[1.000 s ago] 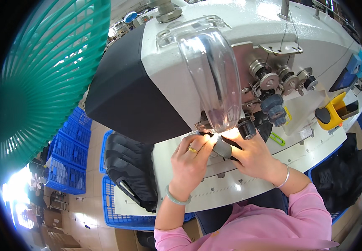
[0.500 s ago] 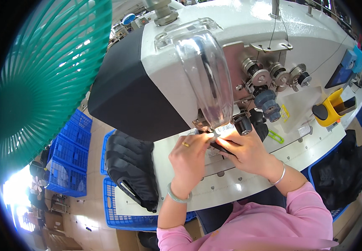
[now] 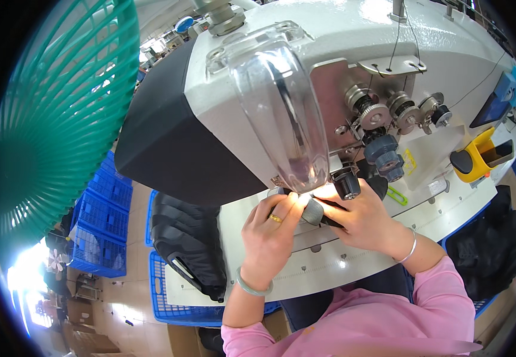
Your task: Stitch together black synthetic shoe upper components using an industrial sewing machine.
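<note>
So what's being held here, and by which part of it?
A small, curved, grey fabric-like piece: left grip at its left edge, right grip at its right.

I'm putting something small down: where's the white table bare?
Bare: white table between the forearms, and right of the right hand, in front of the yellow holder. Crowded: around the left hand and grey piece, and leftward at the black padded piece.

Fan [image 3: 61, 125] left of sewing machine [image 3: 338, 44]; stacked crates [image 3: 98, 247] on floor [image 3: 142, 262], far left. Padded pieces [image 3: 187, 244] on worktable's [image 3: 293, 278] left end. Fabric piece [image 3: 312, 212] between left hand [image 3: 271, 235] and right hand [image 3: 366, 219].
</note>
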`<action>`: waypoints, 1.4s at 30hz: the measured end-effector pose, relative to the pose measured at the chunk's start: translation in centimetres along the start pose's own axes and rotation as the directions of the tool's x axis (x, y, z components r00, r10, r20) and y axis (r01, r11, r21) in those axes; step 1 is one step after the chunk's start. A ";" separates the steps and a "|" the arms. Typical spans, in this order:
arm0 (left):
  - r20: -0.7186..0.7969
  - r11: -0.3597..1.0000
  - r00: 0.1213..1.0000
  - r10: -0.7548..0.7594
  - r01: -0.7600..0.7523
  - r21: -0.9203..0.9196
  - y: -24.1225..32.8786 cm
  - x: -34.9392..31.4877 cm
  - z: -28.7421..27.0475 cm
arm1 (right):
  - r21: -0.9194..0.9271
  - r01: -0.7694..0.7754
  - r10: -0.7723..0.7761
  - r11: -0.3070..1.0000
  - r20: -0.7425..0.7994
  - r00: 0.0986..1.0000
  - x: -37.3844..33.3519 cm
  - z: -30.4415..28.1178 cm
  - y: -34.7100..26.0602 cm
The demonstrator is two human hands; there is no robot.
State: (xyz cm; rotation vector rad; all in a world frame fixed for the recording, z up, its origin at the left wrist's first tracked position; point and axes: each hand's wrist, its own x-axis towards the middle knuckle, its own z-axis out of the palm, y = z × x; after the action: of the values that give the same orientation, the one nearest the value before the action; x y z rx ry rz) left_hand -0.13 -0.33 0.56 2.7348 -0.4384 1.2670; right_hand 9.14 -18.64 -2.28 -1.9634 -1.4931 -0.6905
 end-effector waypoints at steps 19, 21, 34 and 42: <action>-0.030 0.999 1.000 -0.006 0.008 0.042 0.6 -0.4 0.8 | 0.004 0.057 -0.057 0.998 -0.057 0.997 -1.1 0.3 -0.2; -0.075 1.000 0.997 -0.014 0.012 -0.017 0.4 -0.6 0.6 | 0.005 0.060 -0.060 0.998 -0.063 0.996 -1.2 0.4 -0.5; -0.086 0.993 0.990 -0.112 0.109 -0.037 1.2 -1.1 1.2 | -0.059 0.042 -0.047 0.997 -0.079 0.996 -1.2 0.9 -0.7; -0.046 0.994 0.993 -0.105 0.105 -0.017 1.0 -1.0 1.3 | -0.029 0.004 -0.006 1.000 -0.062 0.998 -1.2 1.4 -1.6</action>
State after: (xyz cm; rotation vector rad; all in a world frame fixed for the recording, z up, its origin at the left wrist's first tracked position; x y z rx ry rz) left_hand -0.06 -1.37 -1.05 2.6718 -0.2940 1.2933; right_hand 7.42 -18.15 -3.88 -1.9424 -1.4596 -0.7723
